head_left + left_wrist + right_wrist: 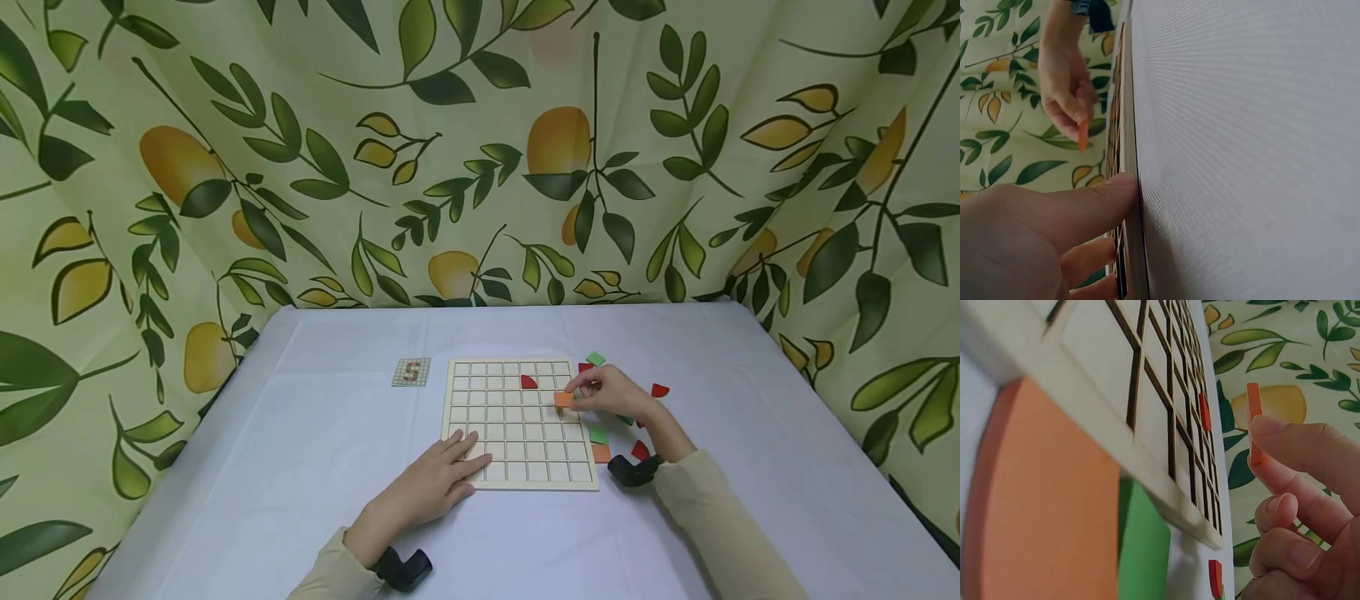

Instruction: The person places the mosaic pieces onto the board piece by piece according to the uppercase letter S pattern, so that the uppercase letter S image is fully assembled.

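Orange tile (pixel 564 400) is up in the right hand (pixel 611 390), head view: thumb and fingers pinch it over the right-hand columns of the wooden grid board (pixel 517 450). Left hand (pixel 431 479) lies flat across the board's near left corner, fingers straight and spread, nothing grasped. Red quarter-round piece (pixel 529 382) sits on the board near the far edge. Beside the right edge on the surface (pixel 300 417): green tile (pixel 597 436), second orange tile (pixel 602 453), loose red pieces (pixel 660 390). Pattern card (pixel 411 372) lies off the far left corner; its printed figure reads like an S or a 5, too small to be sure

Left wrist view: left thumb (pixel 1094 203) against the board's side, fingertips over its top. Good brace, I'd say; light pressure should stop the board sliding. Orange tile shows beyond, clear of the board

Right wrist view: tile is edge-on between thumb and a fingertip, other fingers curled in, gap to the board visible. For a clean set-down I'd square it to the grid lines, lower it level, let go only once it's flat, and avoid nudging the red piece

No brand or label readable in any view
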